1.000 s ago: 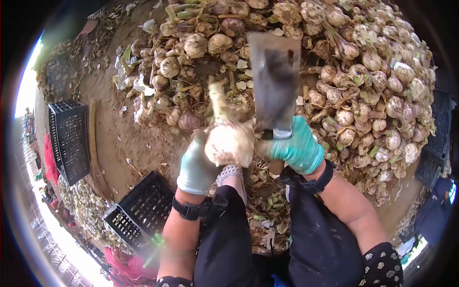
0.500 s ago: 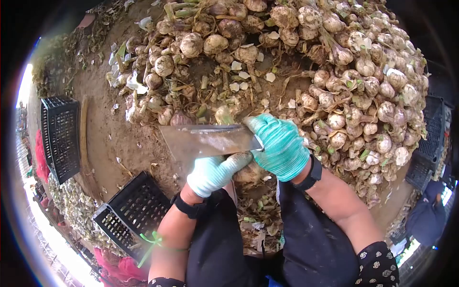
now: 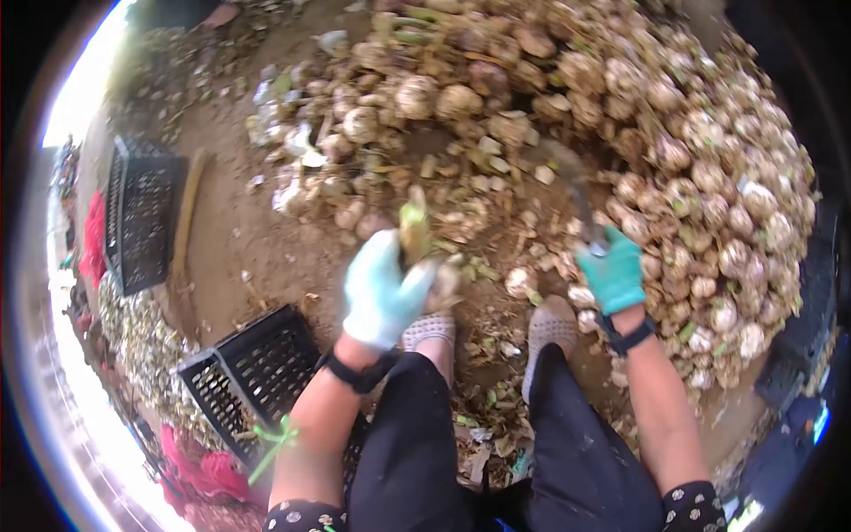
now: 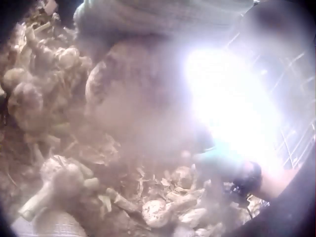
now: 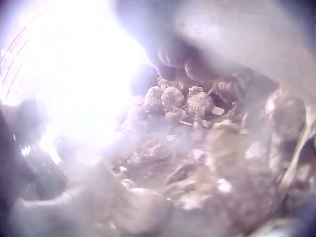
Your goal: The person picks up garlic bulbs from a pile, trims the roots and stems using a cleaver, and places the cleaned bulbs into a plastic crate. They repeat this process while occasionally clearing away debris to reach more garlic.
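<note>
My left hand [image 3: 386, 288], in a pale green glove, grips a garlic bulb [image 3: 446, 285]; a thick green stem [image 3: 413, 232] stands up beside the thumb. That garlic bulb [image 4: 133, 94] looms large and blurred in the left wrist view. Well apart to the right, my right hand [image 3: 613, 273], gloved in darker green, holds a cleaver by its handle. The motion-blurred cleaver blade [image 3: 576, 191] points up and away, seen nearly edge-on. A trimmed garlic bulb [image 3: 521, 283] lies on the ground between the hands. Glare washes out much of both wrist views.
A big heap of garlic [image 3: 709, 213] curves along the far and right sides. Black plastic crates [image 3: 142, 222] stand at the left, one beside my left forearm. Cut stems and peelings [image 3: 496, 355] litter the ground around my shoes [image 3: 551, 326]. Another person [image 3: 780, 452] is at the lower right.
The cleaver, held upright and then laid across in front of the left hand, has swung away to the right with the right hand. The left hand still holds garlic, and the two hands have separated.
</note>
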`<state>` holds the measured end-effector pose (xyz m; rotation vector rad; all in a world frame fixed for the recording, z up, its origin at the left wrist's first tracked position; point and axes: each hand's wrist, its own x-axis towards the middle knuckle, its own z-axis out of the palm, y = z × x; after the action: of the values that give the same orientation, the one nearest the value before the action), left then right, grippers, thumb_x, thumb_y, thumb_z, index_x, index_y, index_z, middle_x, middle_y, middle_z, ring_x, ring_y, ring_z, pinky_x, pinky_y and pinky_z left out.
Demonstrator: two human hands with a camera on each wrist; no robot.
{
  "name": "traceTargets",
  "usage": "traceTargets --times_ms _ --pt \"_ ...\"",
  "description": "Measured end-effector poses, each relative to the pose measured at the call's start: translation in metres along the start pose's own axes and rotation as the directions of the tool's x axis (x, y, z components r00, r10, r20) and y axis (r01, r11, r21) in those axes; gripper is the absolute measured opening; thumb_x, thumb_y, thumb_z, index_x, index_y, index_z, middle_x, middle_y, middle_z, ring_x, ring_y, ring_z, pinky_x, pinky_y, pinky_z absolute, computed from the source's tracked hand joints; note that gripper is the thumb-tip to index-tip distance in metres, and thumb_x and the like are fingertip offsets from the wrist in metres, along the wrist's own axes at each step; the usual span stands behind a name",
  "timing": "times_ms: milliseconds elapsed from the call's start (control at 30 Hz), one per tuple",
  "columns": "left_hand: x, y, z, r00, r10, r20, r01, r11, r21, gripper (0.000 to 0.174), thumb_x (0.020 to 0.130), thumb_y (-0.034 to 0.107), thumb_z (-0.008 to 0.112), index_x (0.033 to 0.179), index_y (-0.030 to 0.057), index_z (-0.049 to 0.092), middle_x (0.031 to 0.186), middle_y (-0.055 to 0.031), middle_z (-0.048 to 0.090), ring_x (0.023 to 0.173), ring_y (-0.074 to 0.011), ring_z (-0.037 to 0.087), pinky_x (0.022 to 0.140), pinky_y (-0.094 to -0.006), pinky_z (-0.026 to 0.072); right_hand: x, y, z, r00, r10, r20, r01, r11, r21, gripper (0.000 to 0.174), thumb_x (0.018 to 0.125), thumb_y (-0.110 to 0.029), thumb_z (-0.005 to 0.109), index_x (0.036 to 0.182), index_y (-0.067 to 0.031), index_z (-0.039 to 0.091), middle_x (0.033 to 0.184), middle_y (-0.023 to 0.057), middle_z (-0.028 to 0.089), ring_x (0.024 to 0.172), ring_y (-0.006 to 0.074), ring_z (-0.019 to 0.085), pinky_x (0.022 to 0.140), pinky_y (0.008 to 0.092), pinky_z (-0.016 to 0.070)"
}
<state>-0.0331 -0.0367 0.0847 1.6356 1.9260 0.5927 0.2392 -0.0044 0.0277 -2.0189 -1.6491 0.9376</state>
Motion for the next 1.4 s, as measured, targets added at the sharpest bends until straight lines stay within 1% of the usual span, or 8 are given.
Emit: traceTargets --times_ms 67,133,200,267,433,600,933,1400 --pt "0.016 0.03 0.008 0.943 -0.268 0.199 0.329 0.644 -0.691 0.025 0.07 0.017 0.059 0.089 0.0003 0.056 0.078 -0.0064 0.061 0.071 -0.0118 0.057 0.062 -0.0285 0.0476 0.0 -0.018 0.001 0.994 0.105 0.019 -0.107 0.978 0.181 0.026 0.071 -0.02 0.062 0.085 0.0009 0.059 0.069 0.0103 0.061 0.061 0.0196 0.057 0.06 0.0354 0.0472" --pt "0.026 0.092 0.002 0.973 0.059 0.223 0.188 0.361 -0.914 0.041 0.071 0.019 0.063 0.105 -0.0004 0.052 0.091 -0.009 0.059 0.08 -0.0136 0.056 0.069 -0.0294 0.0476 -0.001 0.074 0.091 0.936 -0.304 -0.179 0.35 0.867 0.354 0.029 0.07 -0.018 0.062 0.091 0.0024 0.058 0.076 0.0112 0.062 0.064 0.0199 0.058 0.06 0.0339 0.0469" --pt "0.023 0.137 -0.026 0.874 0.39 0.289 0.317 -0.008 -0.948 0.05 0.069 0.018 0.066 0.113 0.0017 0.049 0.1 -0.012 0.057 0.085 -0.0165 0.056 0.072 -0.0303 0.0472 -0.012 0.019 0.036 0.999 -0.009 0.054 -0.047 0.339 0.94 0.032 0.071 -0.019 0.062 0.094 0.0034 0.057 0.078 0.0102 0.063 0.065 0.0216 0.058 0.06 0.0344 0.0468" --pt "0.038 0.119 -0.025 0.884 0.449 0.127 -0.09 0.431 -0.898 0.058 0.067 0.015 0.067 0.119 0.0024 0.044 0.106 -0.0151 0.054 0.087 -0.0216 0.057 0.074 -0.0315 0.0471 0.002 0.027 0.044 0.999 -0.039 0.019 0.034 0.978 0.206 0.032 0.071 -0.017 0.063 0.094 0.0045 0.057 0.077 0.0076 0.062 0.064 0.0187 0.057 0.06 0.032 0.0467" --pt "0.072 -0.021 -0.028 0.977 0.07 -0.2 -0.106 0.978 -0.179 0.057 0.068 0.016 0.069 0.117 -0.0002 0.043 0.113 -0.0187 0.049 0.103 -0.027 0.049 0.089 -0.0352 0.0421 -0.01 -0.001 0.01 0.963 0.241 0.117 -0.266 0.915 0.303 0.028 0.07 -0.013 0.067 0.09 0.0043 0.058 0.07 0.0063 0.06 0.059 0.0104 0.053 0.055 0.0257 0.0445" --pt "0.119 -0.151 -0.064 0.843 -0.527 -0.11 0.532 0.786 0.314 0.096 0.06 0.056 0.066 0.13 0.0011 0.029 0.125 -0.0208 0.042 0.12 -0.0333 0.036 0.097 -0.0368 0.0326 -0.014 -0.007 0.022 0.967 0.185 0.175 -0.224 0.945 0.237 0.029 0.069 -0.012 0.068 0.091 0.0043 0.058 0.071 0.0058 0.06 0.061 0.0108 0.053 0.057 0.0253 0.0446" --pt "0.038 -0.127 -0.015 0.98 -0.199 -0.031 0.198 0.98 -0.017 0.051 0.055 0.016 0.069 0.104 0.0098 0.056 0.097 -0.0126 0.052 0.087 -0.0246 0.053 0.077 -0.0304 0.0441 -0.024 -0.052 0.024 0.967 0.131 0.217 -0.208 0.899 0.386 0.026 0.071 -0.01 0.067 0.09 0.0043 0.058 0.073 0.0047 0.059 0.063 0.0094 0.053 0.058 0.0232 0.0445" --pt "0.026 -0.025 -0.002 0.943 0.316 0.1 -0.322 0.805 0.498 0.061 0.059 0.015 0.067 0.117 0.014 0.047 0.123 -0.0153 0.041 0.116 -0.033 0.036 0.094 -0.0461 0.0302 -0.031 -0.047 0.029 0.961 0.116 0.249 -0.208 0.9 0.382 0.028 0.07 -0.014 0.068 0.09 0.0029 0.058 0.072 0.0044 0.059 0.062 0.0083 0.052 0.058 0.0238 0.0451"
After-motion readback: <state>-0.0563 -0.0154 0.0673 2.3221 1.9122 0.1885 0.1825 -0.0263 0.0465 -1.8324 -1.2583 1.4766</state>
